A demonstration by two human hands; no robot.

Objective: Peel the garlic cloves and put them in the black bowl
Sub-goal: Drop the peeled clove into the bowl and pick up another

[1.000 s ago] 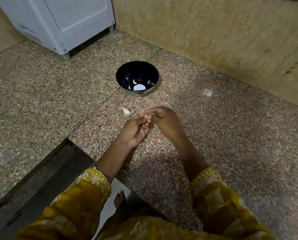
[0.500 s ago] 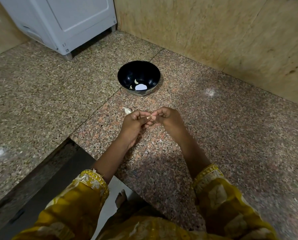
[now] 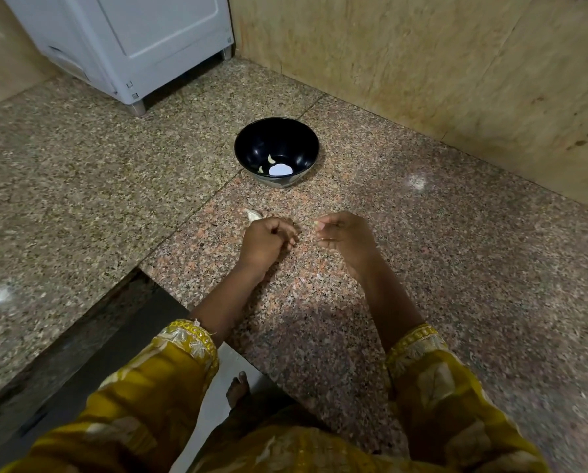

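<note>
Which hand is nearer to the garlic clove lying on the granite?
Left. The left hand sits right next to the garlic clove, nearly touching it; the right hand is farther off, beyond the left hand.

The left hand (image 3: pixel 268 240) and right hand (image 3: pixel 345 233) are apart, both curled. A garlic clove (image 3: pixel 253 215) lies just beside the left hand.

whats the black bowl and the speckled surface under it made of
Black bowl: glossy, probably glazed ceramic or melamine, judging by sharp highlights inside. Speckled surface: polished stone, likely granite, given its pink-grey grain, glare spots and slab seam.
</note>
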